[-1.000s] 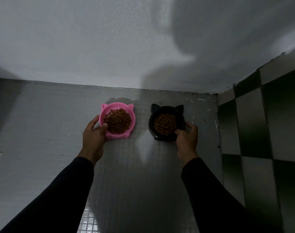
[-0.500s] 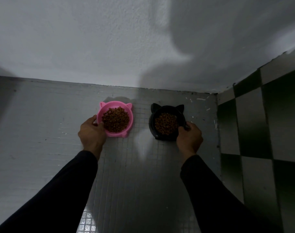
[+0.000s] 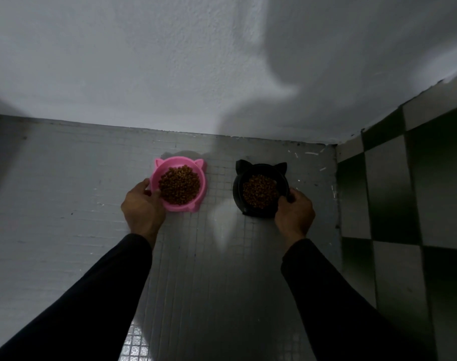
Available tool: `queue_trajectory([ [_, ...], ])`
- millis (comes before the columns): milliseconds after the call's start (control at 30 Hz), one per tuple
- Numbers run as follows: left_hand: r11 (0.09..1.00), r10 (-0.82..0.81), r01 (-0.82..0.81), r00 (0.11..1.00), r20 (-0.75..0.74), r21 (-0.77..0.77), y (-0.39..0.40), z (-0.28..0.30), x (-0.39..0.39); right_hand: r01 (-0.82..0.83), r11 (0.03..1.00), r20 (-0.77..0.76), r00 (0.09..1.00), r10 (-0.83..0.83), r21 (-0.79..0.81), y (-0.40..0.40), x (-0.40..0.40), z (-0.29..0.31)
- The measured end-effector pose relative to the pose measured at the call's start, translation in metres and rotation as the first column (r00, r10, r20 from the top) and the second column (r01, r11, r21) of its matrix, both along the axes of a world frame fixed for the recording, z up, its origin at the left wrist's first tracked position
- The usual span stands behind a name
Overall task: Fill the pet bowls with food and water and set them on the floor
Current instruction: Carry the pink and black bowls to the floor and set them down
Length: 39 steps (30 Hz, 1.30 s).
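A pink cat-eared bowl (image 3: 200, 175) full of brown kibble (image 3: 179, 184) sits on the grey tiled floor (image 3: 217, 269) close to the wall. My left hand (image 3: 142, 208) grips its near-left rim, thumb over the edge. To the right, a black cat-eared bowl (image 3: 239, 183) also holds kibble (image 3: 260, 190). My right hand (image 3: 295, 212) grips that bowl's near-right rim. Both bowls seem to rest on the floor, about a bowl's width apart.
A white textured wall (image 3: 196, 61) rises just behind the bowls. A green and white checkered tiled wall (image 3: 404, 191) closes the corner on the right. Open floor stretches to the left (image 3: 52, 191). The light is dim.
Both bowls have slid a little away from me toward the wall, and my hands have followed while keeping their grip on the rims.
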<state>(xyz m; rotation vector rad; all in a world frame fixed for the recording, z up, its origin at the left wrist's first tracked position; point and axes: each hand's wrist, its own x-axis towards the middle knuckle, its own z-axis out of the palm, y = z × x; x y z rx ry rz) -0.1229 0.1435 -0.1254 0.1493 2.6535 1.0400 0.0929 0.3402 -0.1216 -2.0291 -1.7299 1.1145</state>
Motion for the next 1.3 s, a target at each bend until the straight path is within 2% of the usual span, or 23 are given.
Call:
queue_trajectory([
  [233, 1.0, -0.021, 0.021, 0.998, 0.066, 0.001, -0.003, 0.008, 0.005, -0.07, 0.997, 0.044, 0.997, 0.071, -0.025, -0.001, 0.003, 0.001],
  [467, 0.968, -0.145, 0.172, 0.978, 0.151, -0.182, -0.005, 0.04, 0.015, -0.209, 0.965, 0.044, 0.975, 0.218, -0.159, -0.01, 0.009, 0.029],
  [567, 0.935, -0.27, 0.292, 0.954, 0.13, -0.2, -0.008, 0.067, 0.025, -0.35, 0.917, 0.068, 0.927, 0.368, -0.194, -0.016, 0.013, 0.056],
  [667, 0.861, -0.424, 0.44, 0.898, 0.118, -0.256, -0.013, 0.101, 0.031, -0.505, 0.833, 0.136, 0.83, 0.54, -0.224, -0.025, 0.018, 0.086],
  [867, 0.565, -0.661, 0.681, 0.711, 0.239, -0.465, -0.017, 0.195, 0.035, -0.716, 0.62, 0.238, 0.572, 0.785, -0.321, -0.036, 0.027, 0.173],
  [1000, 0.458, -0.723, 0.736, 0.635, 0.274, -0.498, -0.017, 0.275, 0.045, -0.767, 0.533, 0.276, 0.459, 0.845, -0.357, -0.043, 0.033, 0.248],
  [1100, 0.411, -0.73, 0.76, 0.605, 0.317, -0.504, -0.022, 0.336, 0.052, -0.783, 0.497, 0.26, 0.426, 0.867, -0.375, -0.049, 0.038, 0.31],
  [1300, 0.391, -0.734, 0.774, 0.589, 0.338, -0.498, -0.038, 0.458, 0.064, -0.806, 0.485, 0.252, 0.419, 0.872, -0.339, -0.064, 0.045, 0.447],
])
